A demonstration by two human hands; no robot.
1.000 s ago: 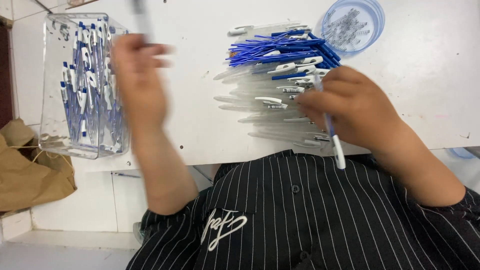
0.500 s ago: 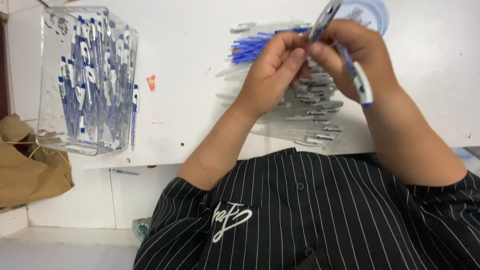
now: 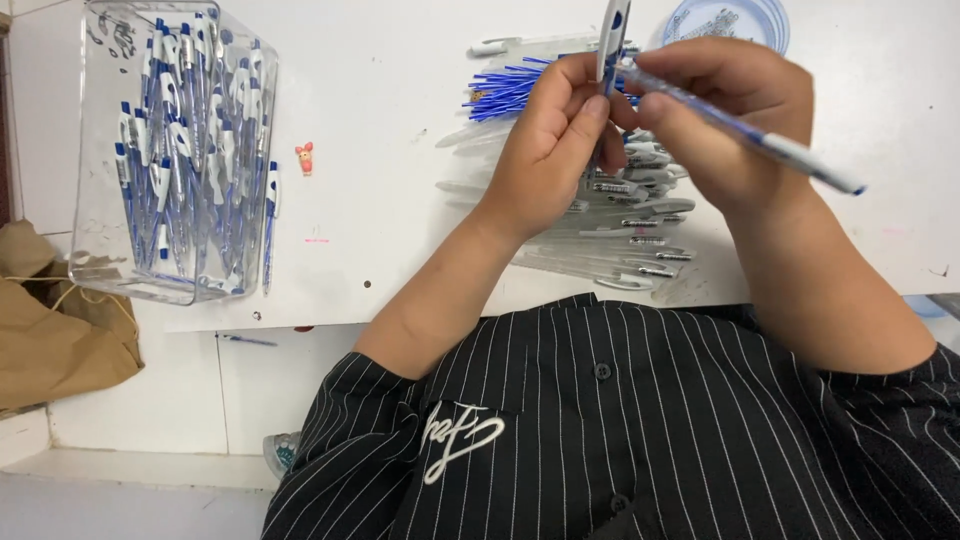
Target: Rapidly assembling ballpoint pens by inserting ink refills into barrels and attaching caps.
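**Two hands on pen parts above a white worktop**

Two hands in view, both the wearer's. Left hand curled closed, fingers pinching a white-and-blue plastic pen barrel held upright, top end cut off by the frame edge. Right hand closed as well, gripping a thin blue-and-white pen with its white tip pointing right, lying slantwise across the fingers. The two pieces meet or nearly meet between the hands; exact contact cannot be told. Both are held above the worktop, over the loose parts pile.

Counts: one clear rectangular plastic bin at left, holding many assembled blue-and-white pens, too many and too overlapped to count. One heap of clear pen barrels with metal clips under the hands, roughly a dozen visible, the rest hidden. One fan of thin blue ink refills just behind the left hand, uncountable. One round blue plastic lid holding small parts at top right. One small red-and-orange figure between bin and pile.

Surface: flat white worktop, scuffed, a few specks and marks. Below its edge a white panel and pale floor. Crumpled brown paper bag at far left. The person wears a black pinstriped shirt.
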